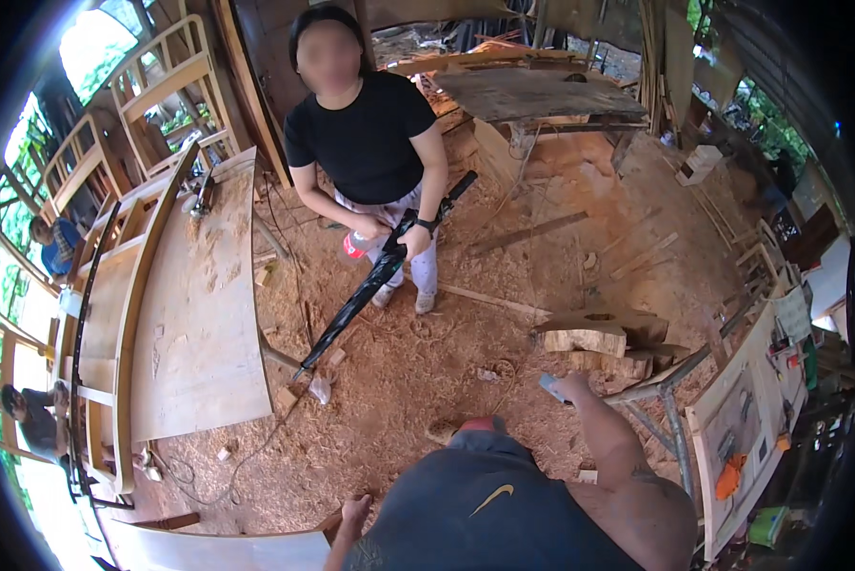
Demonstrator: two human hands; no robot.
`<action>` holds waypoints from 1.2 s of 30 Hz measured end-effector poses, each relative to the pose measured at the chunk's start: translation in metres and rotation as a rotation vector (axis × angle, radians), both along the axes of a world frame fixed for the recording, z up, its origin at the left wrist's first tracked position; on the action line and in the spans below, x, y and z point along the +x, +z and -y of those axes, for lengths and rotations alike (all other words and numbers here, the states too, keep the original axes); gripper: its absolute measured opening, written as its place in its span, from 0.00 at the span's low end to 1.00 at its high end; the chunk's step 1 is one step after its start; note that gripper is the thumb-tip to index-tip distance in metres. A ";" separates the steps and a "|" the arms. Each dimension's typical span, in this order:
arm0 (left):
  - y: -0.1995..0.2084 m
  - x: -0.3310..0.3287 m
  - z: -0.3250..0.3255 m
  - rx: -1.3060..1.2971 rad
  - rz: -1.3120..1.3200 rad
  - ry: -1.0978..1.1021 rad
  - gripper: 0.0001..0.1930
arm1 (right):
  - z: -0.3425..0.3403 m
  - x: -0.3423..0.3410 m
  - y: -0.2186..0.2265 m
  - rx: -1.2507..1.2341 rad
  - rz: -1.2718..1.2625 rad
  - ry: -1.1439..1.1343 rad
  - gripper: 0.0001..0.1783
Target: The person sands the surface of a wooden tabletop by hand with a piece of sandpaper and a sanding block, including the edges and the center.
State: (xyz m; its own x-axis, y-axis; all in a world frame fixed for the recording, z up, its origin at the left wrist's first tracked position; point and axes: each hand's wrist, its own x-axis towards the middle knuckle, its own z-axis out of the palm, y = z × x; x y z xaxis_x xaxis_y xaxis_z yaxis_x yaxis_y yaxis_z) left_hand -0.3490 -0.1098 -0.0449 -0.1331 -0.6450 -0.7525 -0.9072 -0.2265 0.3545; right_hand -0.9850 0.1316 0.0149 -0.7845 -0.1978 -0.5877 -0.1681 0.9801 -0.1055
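At the lower middle, my left hand hangs beside my body with its fingers curled in, and I see nothing in it. It is close to the corner of a pale board. My right hand reaches forward, closed round a small flat light-blue thing whose kind I cannot make out. Just beyond that hand lie thick, rough-cut wood slabs, stacked on the floor. Across from me stands a person in a black top, holding a folded black umbrella slantwise and a red-and-white item.
A plywood-topped workbench runs along the left, beside wooden frames. Two people are at the far left. Shavings and a cable cover the floor. A tilted board stands right; a dark table stands behind.
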 end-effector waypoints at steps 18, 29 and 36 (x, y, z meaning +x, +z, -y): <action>-0.091 -0.014 -0.050 -0.003 -0.235 0.144 0.27 | -0.027 0.034 -0.022 -0.019 -0.035 0.101 0.36; -0.064 0.051 -0.076 0.214 0.082 0.144 0.25 | -0.011 0.033 -0.013 0.029 0.044 0.082 0.32; -0.047 0.023 -0.008 0.091 -0.236 0.422 0.18 | 0.014 0.042 -0.004 0.016 0.143 0.101 0.38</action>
State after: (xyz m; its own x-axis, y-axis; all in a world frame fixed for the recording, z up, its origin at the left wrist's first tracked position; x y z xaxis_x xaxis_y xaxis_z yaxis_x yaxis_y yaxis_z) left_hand -0.3255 -0.1017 -0.0914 -0.0481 -0.6126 -0.7889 -0.6271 -0.5963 0.5012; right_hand -0.9432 0.1179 0.0110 -0.6695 -0.2610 -0.6954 -0.2500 0.9608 -0.1200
